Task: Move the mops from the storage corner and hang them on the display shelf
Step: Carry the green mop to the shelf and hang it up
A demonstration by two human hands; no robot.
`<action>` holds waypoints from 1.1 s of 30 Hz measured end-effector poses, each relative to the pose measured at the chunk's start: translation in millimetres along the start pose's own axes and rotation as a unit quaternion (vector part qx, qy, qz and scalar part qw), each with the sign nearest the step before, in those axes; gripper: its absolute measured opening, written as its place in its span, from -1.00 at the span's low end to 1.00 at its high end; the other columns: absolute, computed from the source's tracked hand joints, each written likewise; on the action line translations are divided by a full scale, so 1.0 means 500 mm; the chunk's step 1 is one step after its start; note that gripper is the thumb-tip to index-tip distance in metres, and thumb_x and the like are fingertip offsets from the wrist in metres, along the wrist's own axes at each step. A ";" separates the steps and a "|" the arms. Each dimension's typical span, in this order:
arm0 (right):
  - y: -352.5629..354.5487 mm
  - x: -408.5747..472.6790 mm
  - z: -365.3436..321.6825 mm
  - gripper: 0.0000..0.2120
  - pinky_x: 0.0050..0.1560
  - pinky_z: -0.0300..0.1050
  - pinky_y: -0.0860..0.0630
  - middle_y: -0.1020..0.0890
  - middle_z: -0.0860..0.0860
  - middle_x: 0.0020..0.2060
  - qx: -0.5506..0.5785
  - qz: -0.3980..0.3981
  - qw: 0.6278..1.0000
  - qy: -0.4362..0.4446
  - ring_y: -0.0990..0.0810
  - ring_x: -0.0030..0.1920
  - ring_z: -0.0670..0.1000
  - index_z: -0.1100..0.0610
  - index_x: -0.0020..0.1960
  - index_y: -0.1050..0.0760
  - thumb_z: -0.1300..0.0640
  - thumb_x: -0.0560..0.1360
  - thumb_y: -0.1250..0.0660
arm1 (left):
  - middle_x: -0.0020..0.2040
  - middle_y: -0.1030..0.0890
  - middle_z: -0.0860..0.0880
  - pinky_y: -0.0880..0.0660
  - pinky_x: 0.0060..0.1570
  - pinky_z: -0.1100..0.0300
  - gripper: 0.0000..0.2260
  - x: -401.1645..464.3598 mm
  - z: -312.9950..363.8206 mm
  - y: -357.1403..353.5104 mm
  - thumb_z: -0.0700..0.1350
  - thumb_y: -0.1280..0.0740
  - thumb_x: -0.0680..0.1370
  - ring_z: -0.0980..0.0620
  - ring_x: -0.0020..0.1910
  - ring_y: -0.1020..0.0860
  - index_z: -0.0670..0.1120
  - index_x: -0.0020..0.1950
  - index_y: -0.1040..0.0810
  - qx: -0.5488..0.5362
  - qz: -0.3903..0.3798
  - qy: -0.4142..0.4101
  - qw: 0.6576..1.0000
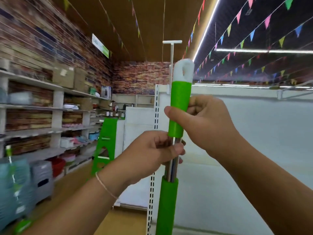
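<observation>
I hold a mop handle (180, 99) upright in front of me; it has green grips, a bare steel section and a white cap with a hanging hole at the top. My right hand (205, 122) grips the upper green grip. Just below it, my left hand (152, 153) grips the steel section. The mop's head is out of view below. Behind the handle stands the white display shelf (254, 133), with a slotted upright at its left edge and a hanging rail (294, 94) at the upper right. A second green mop handle (11, 168) leans at the far left.
Wall shelves (42, 109) with boxes and plastic goods run along the left. Stacked plastic stools (42, 180) and a green stepladder (105, 145) stand on the floor there. A white T-shaped sign post (171, 53) rises above the display shelf. Bunting hangs from the ceiling.
</observation>
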State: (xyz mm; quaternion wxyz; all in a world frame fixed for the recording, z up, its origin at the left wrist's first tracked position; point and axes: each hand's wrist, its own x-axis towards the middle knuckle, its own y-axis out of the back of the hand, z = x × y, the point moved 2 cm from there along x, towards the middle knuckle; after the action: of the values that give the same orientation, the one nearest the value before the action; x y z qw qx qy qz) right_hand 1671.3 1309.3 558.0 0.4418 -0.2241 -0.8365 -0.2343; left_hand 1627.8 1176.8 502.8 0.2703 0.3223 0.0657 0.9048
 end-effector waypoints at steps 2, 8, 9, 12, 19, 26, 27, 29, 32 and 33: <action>-0.009 0.020 -0.009 -0.69 -0.38 -0.07 -0.54 -0.53 -0.08 -0.54 0.011 0.018 1.000 0.004 -0.50 -0.51 -0.15 0.15 -0.24 -0.57 -0.06 0.32 -0.57 | -0.18 -0.70 0.00 -0.62 -0.03 0.10 -0.88 0.005 0.014 0.012 -0.24 -0.30 0.59 0.01 -0.13 -0.70 -0.10 -0.07 -0.62 0.004 0.005 -0.016 1.000; -0.034 0.056 -0.006 -0.55 -0.26 0.10 -0.60 -0.50 -0.02 -0.47 0.000 0.042 0.999 0.029 -0.50 -0.43 -0.02 0.21 -0.19 -0.54 -0.13 0.26 -0.59 | -0.18 -0.69 -0.05 -0.61 0.03 0.05 -0.85 0.027 0.019 0.035 -0.28 -0.27 0.60 -0.03 -0.12 -0.68 -0.13 -0.09 -0.61 -0.015 0.004 -0.024 1.000; -0.037 0.059 -0.002 -0.54 -0.26 0.11 -0.60 -0.49 -0.02 -0.47 -0.003 0.043 0.999 0.032 -0.50 -0.43 -0.01 0.21 -0.20 -0.53 -0.15 0.25 -0.59 | -0.17 -0.69 -0.06 -0.61 0.01 0.07 -0.86 0.030 0.016 0.038 -0.28 -0.27 0.60 -0.02 -0.12 -0.68 -0.15 -0.08 -0.61 -0.017 0.001 -0.022 1.000; -0.043 0.065 0.008 -0.54 -0.25 0.13 -0.61 -0.49 -0.01 -0.46 -0.009 0.046 0.998 0.033 -0.52 -0.41 0.06 0.18 -0.22 -0.50 -0.17 0.23 -0.57 | -0.15 -0.69 -0.08 -0.61 -0.13 0.19 -0.89 0.044 0.006 0.042 -0.28 -0.28 0.60 0.02 -0.16 -0.67 -0.21 -0.02 -0.60 -0.018 -0.007 -0.019 1.000; -0.044 0.091 0.041 -0.60 -0.44 -0.19 -0.36 -0.38 -0.14 -0.63 -0.023 0.023 0.999 0.020 -0.34 -0.60 -0.16 0.10 -0.36 -0.40 -0.07 0.32 -0.58 | -0.09 -0.71 -0.15 -0.56 -0.23 0.26 -0.86 0.086 -0.029 0.050 -0.22 -0.35 0.57 0.02 -0.13 -0.63 -0.27 0.03 -0.65 -0.022 0.002 -0.011 1.000; -0.070 0.112 0.106 -0.70 -0.53 -0.37 -0.29 -0.43 -0.15 -0.66 -0.011 -0.027 0.999 -0.014 -0.38 -0.63 -0.18 0.16 -0.34 -0.54 0.02 0.42 -0.53 | -0.11 -0.69 -0.12 -0.54 -0.26 0.24 -0.91 0.132 -0.085 0.053 -0.18 -0.41 0.55 0.03 -0.18 -0.59 -0.20 -0.03 -0.66 -0.012 0.036 0.022 0.999; -0.075 0.116 0.117 -0.70 -0.51 -0.36 -0.31 -0.44 -0.14 -0.66 -0.013 -0.027 0.999 -0.019 -0.38 -0.63 -0.19 0.16 -0.34 -0.54 0.01 0.42 -0.53 | -0.11 -0.69 -0.11 -0.53 -0.26 0.25 -0.91 0.141 -0.094 0.053 -0.17 -0.40 0.55 0.03 -0.17 -0.59 -0.18 -0.03 -0.65 -0.010 0.037 0.029 0.999; -0.087 0.128 0.139 -0.68 -0.44 -0.22 -0.40 -0.47 -0.11 -0.62 -0.027 -0.022 0.999 -0.028 -0.40 -0.60 -0.19 0.20 -0.29 -0.57 -0.03 0.41 -0.53 | -0.11 -0.68 -0.08 -0.51 -0.26 0.24 -0.92 0.160 -0.110 0.055 -0.15 -0.38 0.57 0.03 -0.16 -0.59 -0.13 -0.07 -0.64 -0.003 0.037 0.044 0.998; -0.104 0.151 0.173 -0.60 -0.26 0.05 -0.58 -0.58 0.08 -0.48 -0.067 -0.010 0.997 -0.038 -0.52 -0.46 -0.04 0.25 -0.24 -0.59 -0.11 0.38 -0.53 | -0.12 -0.67 -0.08 -0.50 -0.22 0.21 -0.87 0.192 -0.136 0.061 -0.13 -0.36 0.59 0.01 -0.17 -0.57 -0.11 -0.13 -0.63 0.004 0.032 0.061 0.998; -0.111 0.159 0.184 -0.56 -0.20 0.12 -0.60 -0.61 0.18 -0.42 -0.077 -0.006 0.996 -0.039 -0.56 -0.40 0.07 0.28 -0.23 -0.59 -0.13 0.38 -0.53 | -0.12 -0.66 -0.08 -0.50 -0.21 0.20 -0.86 0.202 -0.144 0.064 -0.13 -0.35 0.59 0.00 -0.18 -0.58 -0.12 -0.13 -0.63 0.005 0.031 0.065 0.997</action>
State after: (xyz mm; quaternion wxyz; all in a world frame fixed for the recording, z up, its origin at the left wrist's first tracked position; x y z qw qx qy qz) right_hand 1540.1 1333.1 568.4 0.3885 -0.2614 -0.8340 -0.2919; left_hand 1503.5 1207.3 511.1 0.2354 0.2657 0.0778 0.9316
